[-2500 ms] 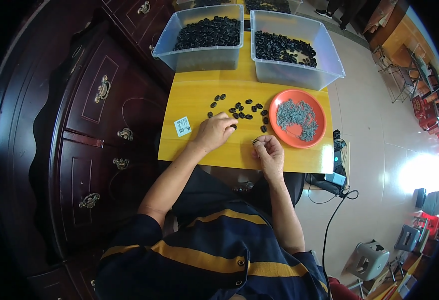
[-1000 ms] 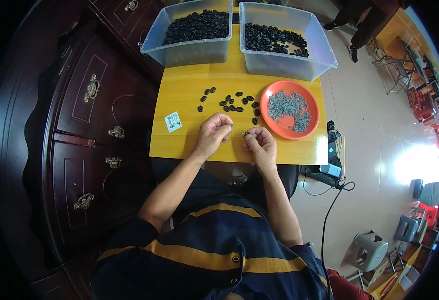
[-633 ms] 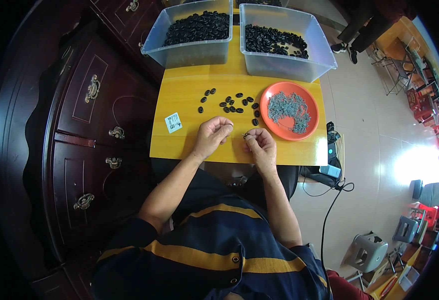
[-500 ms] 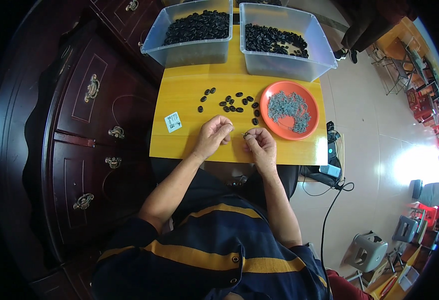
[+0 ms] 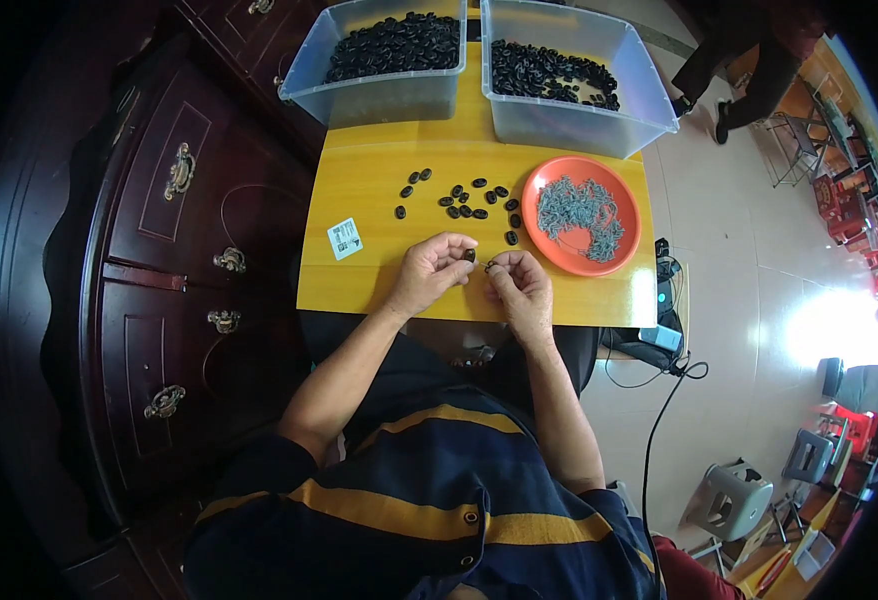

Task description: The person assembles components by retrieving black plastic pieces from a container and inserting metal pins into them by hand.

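Observation:
Above the near part of the yellow table (image 5: 359,285), my left hand (image 5: 429,272) pinches a small black oval piece (image 5: 470,255) between thumb and fingers. Close beside it, my right hand (image 5: 523,292) is closed at the fingertips on a tiny dark part (image 5: 490,267), too small to name. The fingertips of both hands nearly meet. Beyond them lie several loose black oval pieces (image 5: 465,211). To the right, an orange plate (image 5: 631,225) holds a heap of small thin grey parts (image 5: 569,208).
Two clear plastic bins, a left bin (image 5: 389,108) and a right bin (image 5: 579,127), hold many black pieces at the back. A white label (image 5: 344,239) lies at left. Dark wooden drawers (image 5: 169,260) flank the table. A person's legs (image 5: 749,80) show at upper right.
My left fingers have lifted and turned, so the black oval piece now shows between them. My right hand has barely moved. The other person's legs have come further into view.

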The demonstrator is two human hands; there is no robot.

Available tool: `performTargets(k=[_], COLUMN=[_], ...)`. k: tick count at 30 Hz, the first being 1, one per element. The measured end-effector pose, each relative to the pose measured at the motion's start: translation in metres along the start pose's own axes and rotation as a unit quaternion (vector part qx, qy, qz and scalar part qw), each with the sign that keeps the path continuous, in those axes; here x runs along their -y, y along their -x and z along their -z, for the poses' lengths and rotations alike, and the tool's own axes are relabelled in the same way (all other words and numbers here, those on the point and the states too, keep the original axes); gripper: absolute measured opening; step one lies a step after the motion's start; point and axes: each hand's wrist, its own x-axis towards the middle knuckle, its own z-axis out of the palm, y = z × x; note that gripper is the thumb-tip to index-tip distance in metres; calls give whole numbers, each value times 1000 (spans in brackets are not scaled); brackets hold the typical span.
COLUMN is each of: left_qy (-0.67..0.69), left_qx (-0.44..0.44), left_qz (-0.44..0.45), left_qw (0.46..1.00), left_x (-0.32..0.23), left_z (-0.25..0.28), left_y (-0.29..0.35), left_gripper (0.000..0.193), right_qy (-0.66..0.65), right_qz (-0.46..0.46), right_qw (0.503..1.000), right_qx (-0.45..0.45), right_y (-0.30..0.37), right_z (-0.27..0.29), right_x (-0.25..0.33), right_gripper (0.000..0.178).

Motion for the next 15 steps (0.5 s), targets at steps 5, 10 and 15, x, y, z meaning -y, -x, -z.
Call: performTargets(k=[5,10,15], left_qy=[-18,-35,-56], left_qx=[33,46,60], left_qz=[-33,-44,-45], left_qw=[999,997,996], left_x=[7,5,9], left_z=[3,3,6], left_y=[2,2,2], left_gripper=[27,30,31], right_qy=[7,10,17], right_qz=[-4,-6,-17], right_qw=[1000,1000,1000], right_qx=[6,7,9], right_y=[-2,-4,-3], right_z=[-1,0,-2], right_x=[2,1,3], right_gripper=[6,6,7])
